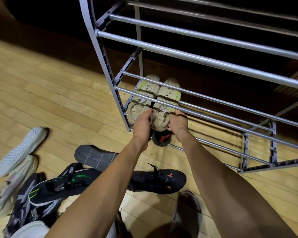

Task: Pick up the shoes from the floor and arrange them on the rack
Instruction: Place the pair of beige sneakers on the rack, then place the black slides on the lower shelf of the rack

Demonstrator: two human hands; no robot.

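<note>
Both my hands grip the right beige lace-up sneaker [163,107] on the bottom tier of the grey metal-bar shoe rack [205,59]: left hand [142,125] curled round its inner side, right hand [178,123] round its outer. Its twin [143,98] sits touching at nine o'clock. A black sneaker with red marks [159,181] lies on the wooden floor [50,100] at six o'clock.

The rack [201,60] runs off the top and right edges. A black shoe [161,138] hides mostly behind both wrists. The shoe pile [24,194] at the left edge is blurred and cropped.
</note>
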